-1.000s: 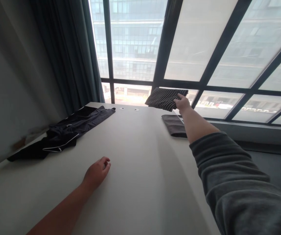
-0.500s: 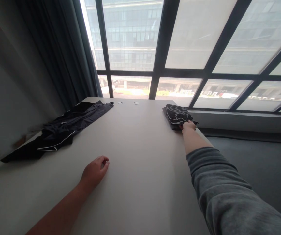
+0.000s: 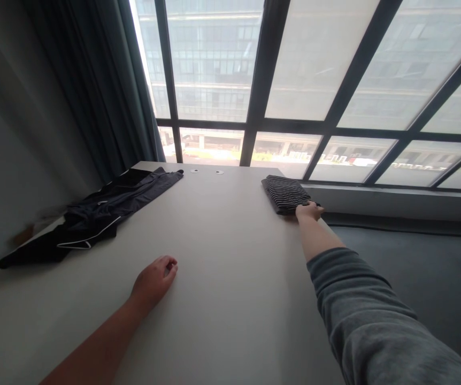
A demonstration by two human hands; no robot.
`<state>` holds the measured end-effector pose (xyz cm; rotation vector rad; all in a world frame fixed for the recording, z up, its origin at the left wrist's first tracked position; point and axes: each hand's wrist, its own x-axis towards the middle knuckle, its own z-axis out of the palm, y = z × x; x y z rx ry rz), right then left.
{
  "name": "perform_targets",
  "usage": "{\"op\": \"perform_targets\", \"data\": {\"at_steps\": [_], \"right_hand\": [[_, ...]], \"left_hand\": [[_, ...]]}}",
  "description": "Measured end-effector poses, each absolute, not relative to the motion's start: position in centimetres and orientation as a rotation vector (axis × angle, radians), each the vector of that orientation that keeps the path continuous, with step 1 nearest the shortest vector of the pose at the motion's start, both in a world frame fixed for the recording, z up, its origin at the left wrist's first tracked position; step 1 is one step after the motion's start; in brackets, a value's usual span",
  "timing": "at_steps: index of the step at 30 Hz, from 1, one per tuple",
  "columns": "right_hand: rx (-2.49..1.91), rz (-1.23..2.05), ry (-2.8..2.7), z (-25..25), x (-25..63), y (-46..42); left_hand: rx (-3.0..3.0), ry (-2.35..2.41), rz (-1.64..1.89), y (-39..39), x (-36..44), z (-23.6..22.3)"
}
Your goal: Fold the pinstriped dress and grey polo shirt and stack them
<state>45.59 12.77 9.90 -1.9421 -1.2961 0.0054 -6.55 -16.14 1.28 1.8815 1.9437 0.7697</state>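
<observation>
My left hand (image 3: 154,278) rests on the white table (image 3: 214,299), fingers curled in toward the thumb with nothing in them. Out at the table's right edge, my right hand (image 3: 309,210) pinches the near right corner of a folded black garment with thin white stripes (image 3: 286,191). Its fingertips are partly hidden by the cloth. Under the striped piece shows the rim of a dark folded cloth (image 3: 271,199). A dark garment with white piping (image 3: 108,203) lies loosely spread along the table's left side, apart from both hands.
Two small white discs (image 3: 220,172) sit near the table's far edge. Behind the table stands a large window with dark frames (image 3: 254,96). A dark curtain (image 3: 106,80) hangs at the left, and a low ledge (image 3: 354,200) runs along the right.
The striped garment lies flatter, and my right hand has shifted slightly at its corner. My left hand has stayed in place. The view has tilted and turned a little.
</observation>
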Motion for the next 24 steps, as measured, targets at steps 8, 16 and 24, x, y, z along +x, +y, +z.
{"op": "perform_targets", "data": {"at_steps": [8,16,24], "right_hand": [[-2.313,-0.145,-1.828,6.5,41.1,11.0],[-2.375,-0.066,-1.921,4.8,39.5,8.7],[-2.306,-0.070,-2.180,3.7,36.4,1.2]], "left_hand": [[1.891,1.938,0.746,-16.3,-6.3,1.7],[1.918,1.930,0.717,-16.5,-6.3,1.9],[1.947,1.938,0.726,-16.6,-6.2,1.8]]}}
